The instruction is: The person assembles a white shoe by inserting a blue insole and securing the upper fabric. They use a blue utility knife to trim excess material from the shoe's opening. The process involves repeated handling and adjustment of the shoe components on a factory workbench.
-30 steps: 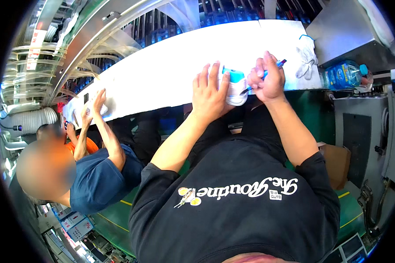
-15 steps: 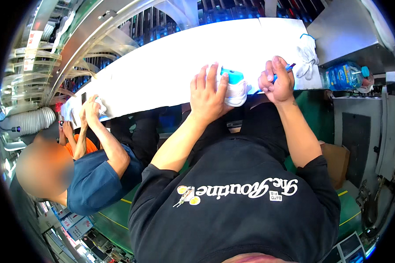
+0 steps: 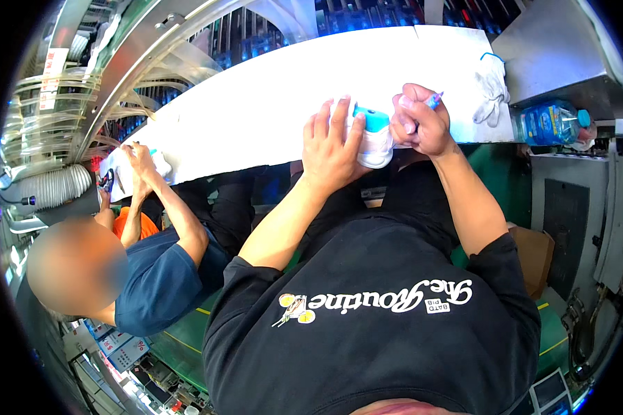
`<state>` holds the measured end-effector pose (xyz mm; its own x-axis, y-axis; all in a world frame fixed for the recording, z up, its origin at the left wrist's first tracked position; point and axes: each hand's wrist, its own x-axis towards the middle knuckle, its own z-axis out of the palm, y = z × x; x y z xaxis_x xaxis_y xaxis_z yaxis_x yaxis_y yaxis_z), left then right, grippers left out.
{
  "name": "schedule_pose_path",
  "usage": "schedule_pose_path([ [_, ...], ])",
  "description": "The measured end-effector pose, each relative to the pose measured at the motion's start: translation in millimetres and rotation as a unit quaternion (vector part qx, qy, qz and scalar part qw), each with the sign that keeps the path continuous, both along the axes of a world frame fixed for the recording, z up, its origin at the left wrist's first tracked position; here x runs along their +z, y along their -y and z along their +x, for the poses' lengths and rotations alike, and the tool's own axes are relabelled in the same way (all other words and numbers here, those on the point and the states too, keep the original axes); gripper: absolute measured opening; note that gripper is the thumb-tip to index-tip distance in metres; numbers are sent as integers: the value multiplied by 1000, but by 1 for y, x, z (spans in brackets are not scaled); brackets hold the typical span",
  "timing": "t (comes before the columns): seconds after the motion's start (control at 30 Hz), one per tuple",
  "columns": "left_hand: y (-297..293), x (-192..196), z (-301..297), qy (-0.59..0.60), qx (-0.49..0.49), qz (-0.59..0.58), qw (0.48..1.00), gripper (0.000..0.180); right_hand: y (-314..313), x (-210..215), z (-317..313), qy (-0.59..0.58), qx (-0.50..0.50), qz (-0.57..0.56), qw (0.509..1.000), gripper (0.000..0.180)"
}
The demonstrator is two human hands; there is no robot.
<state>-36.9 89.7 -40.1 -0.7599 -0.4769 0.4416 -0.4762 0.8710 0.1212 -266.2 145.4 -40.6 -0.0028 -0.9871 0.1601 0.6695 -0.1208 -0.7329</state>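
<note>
A white shoe (image 3: 376,149) with a bright blue patch at its opening rests at the near edge of the white worktop (image 3: 270,104). My left hand (image 3: 331,146) is wrapped over its left side, fingers pointing away from me, and grips it. Close against the shoe's right side is my right hand (image 3: 423,124), curled round a slim blue pen-like tool (image 3: 434,101). One end of that tool sticks out above the fist. Its working end is hidden by the fingers and the shoe, so I cannot tell whether it touches the shoe.
White gloves (image 3: 490,90) lie on the worktop's right end. Beyond them are a blue-labelled plastic bottle (image 3: 550,123) and a metal housing (image 3: 554,62). On the left a co-worker in a dark blue shirt (image 3: 156,277) handles something whitish. A cardboard box (image 3: 533,259) stands low at right.
My right hand has moved left, up to the shoe, and the tool in it has tilted. My left hand keeps its hold on the shoe. The co-worker's hands have shifted slightly.
</note>
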Motion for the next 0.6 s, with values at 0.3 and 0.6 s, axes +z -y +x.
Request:
schedule_pose_path([
  [0.3,1,1,-2,10,0,-7,1000,86,5,-1,14,130,-200,239,941,32],
  [0.6,3,6,-5,31,11,0,999,97,1,-11,7,219,-102,153,958,37],
])
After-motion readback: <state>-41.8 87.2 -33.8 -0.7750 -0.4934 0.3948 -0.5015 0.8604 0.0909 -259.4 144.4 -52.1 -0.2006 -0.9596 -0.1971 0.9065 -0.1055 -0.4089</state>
